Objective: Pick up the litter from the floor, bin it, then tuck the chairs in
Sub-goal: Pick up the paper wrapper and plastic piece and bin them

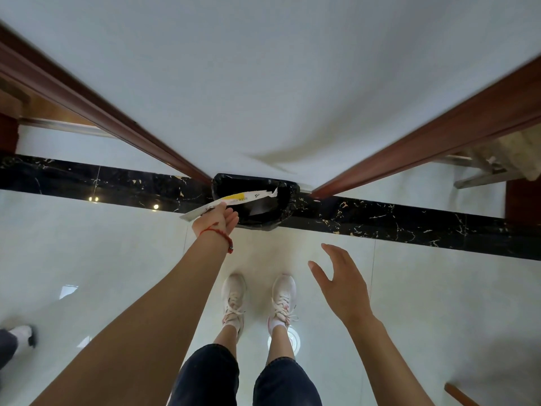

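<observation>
Litter strip (234, 198) seemingly pinched in left fingers (231, 213) over bin (288, 194); right fingers (328, 253) spread, empty.

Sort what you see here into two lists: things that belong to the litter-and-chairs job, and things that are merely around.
Belongs to the job:
- paper strip, pinched in the left hand
- black-lined bin, under the strip
- right hand, open and empty

Merely around:
- wooden door frames
- black marble floor band
- white shoes
- red wrist cord
</observation>
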